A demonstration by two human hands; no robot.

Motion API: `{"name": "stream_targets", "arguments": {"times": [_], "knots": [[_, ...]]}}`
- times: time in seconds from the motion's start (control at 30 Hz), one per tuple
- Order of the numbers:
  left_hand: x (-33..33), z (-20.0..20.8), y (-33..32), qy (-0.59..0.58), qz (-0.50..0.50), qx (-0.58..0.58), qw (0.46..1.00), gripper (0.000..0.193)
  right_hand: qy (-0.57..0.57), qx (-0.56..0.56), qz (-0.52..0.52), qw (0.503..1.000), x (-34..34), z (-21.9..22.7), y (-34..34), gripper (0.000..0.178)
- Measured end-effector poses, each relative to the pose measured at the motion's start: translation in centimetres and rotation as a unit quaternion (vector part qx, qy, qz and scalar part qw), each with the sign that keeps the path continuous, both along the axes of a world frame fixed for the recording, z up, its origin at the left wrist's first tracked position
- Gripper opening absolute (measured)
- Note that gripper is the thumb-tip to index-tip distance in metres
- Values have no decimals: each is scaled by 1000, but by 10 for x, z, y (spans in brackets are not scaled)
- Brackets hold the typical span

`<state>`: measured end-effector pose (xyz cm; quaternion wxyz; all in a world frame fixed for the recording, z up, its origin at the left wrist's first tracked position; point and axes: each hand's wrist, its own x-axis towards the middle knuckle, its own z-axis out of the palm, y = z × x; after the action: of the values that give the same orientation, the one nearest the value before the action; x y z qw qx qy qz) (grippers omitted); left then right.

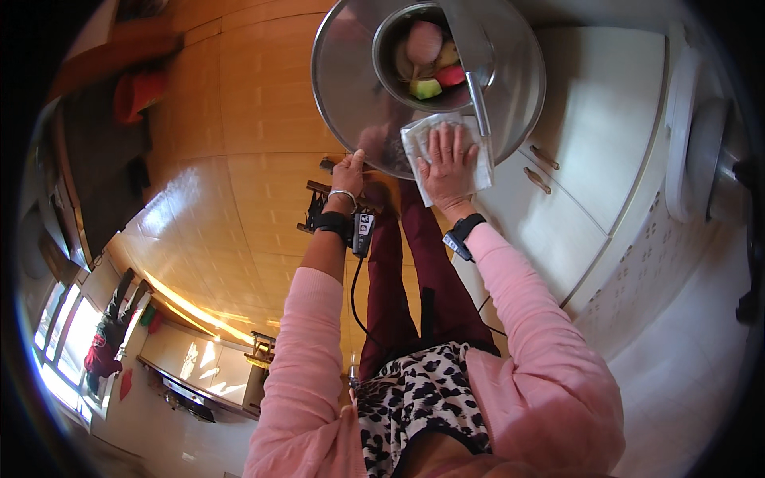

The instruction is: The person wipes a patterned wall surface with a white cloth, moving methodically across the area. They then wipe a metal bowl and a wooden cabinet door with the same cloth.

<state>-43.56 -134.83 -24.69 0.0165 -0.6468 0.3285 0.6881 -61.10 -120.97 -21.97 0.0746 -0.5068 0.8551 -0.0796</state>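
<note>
A round, shiny grey tabletop (343, 95) with a metal rim stands in front of me. My left hand (349, 171) is closed at its near left edge, fingers at the rim. My right hand (448, 163) lies flat, fingers stretched, on a folded white cloth (417, 142) at the near edge, part of which hangs over. Just beyond the cloth is a metal bowl (386, 76) holding a pink round piece, a green piece and a red piece of produce. A cleaver (479, 103) rests across the bowl's right side, its metal handle pointing toward my right hand.
White cabinet doors (594, 103) with small handles stand close on the right. Beyond them are pale basins (692, 127). A small dark wooden stool (315, 209) is beside my left wrist. Orange-brown tiled floor (247, 183) stretches left. A cable (355, 299) hangs from my left wrist device.
</note>
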Motion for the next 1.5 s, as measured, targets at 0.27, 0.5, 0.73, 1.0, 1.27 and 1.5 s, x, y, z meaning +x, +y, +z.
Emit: {"name": "stream_targets", "arguments": {"times": [0.27,0.5,0.73,1.0,1.27,1.5], "knots": [[10,-10,0,126,19,11,992,29,-65,-85,47,993,42,-7,-109,46],[13,-23,3,154,-116,-321,927,16,-69,-137,-103,983,55,-24,-249,49],[9,-8,5,189,26,-62,980,29,56,-203,-266,941,-21,-41,-338,45],[5,-7,2,196,12,-47,979,33,54,-201,-550,809,-113,-77,-377,54],[5,7,-10,169,-42,-29,984,35,109,-132,-469,866,-107,-73,-374,68],[6,-1,-2,179,-21,-100,978,30,37,-145,-257,955,7,-39,-337,48]]}}
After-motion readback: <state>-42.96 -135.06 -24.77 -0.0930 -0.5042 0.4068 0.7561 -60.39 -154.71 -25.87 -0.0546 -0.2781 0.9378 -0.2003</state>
